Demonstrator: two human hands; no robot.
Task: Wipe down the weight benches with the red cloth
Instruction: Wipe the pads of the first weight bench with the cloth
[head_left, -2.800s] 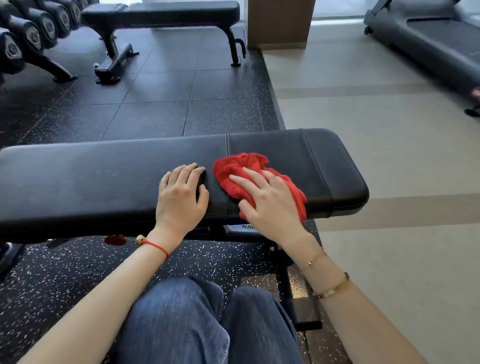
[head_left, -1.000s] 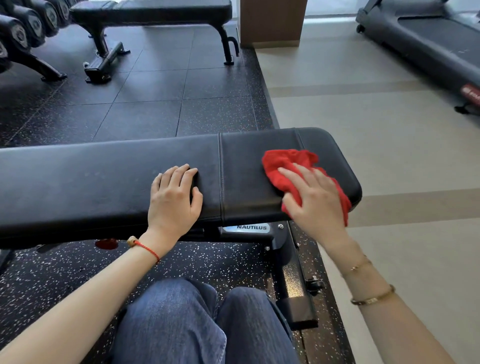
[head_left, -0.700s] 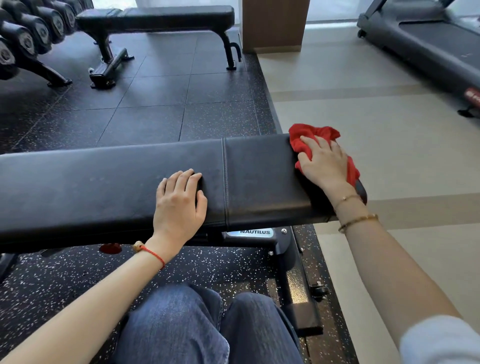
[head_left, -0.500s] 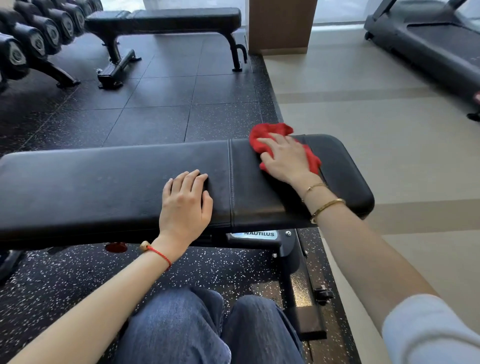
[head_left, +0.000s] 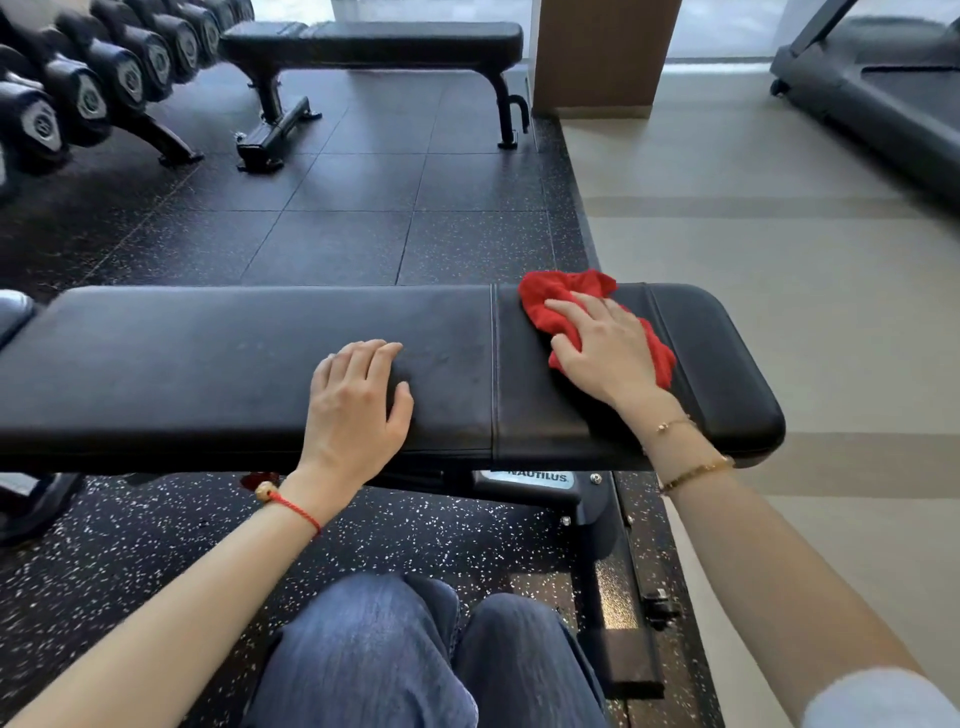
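Change: since half a second ago the right hand (head_left: 608, 353) and red cloth (head_left: 566, 306) sit a little nearer the bench's end seam, with the cloth bunched partly past the far edge of the pad; the left hand (head_left: 356, 410) lies in the same spot as before
Right hand: palm down on the red cloth, fingers spread and only slightly bent, pressing it flat against the pad; two gold bracelets (head_left: 693, 470) circle the wrist
Red cloth: crumpled, on the short end section of the near weight bench (head_left: 182, 374), right of the stitched seam (head_left: 494, 364); part shows beyond the fingertips, part at the right of the palm
Left hand: flat on the long section of the pad, left of the seam, fingers together and relaxed, holding nothing; a red string bracelet (head_left: 296, 509) is on the wrist
Near bench frame: a black post with a NAUTILUS label (head_left: 537, 477) stands under the pad, just right of the person's knees in blue jeans (head_left: 415, 654)
Far bench: a second black weight bench (head_left: 374, 41) stands across the dark rubber floor tiles (head_left: 337, 228), well apart
Left side: a rack of dumbbells (head_left: 88, 88) lines the upper left
Right side: pale flooring (head_left: 779, 260), a brown column (head_left: 597, 52) and a treadmill (head_left: 883, 98) at the upper right
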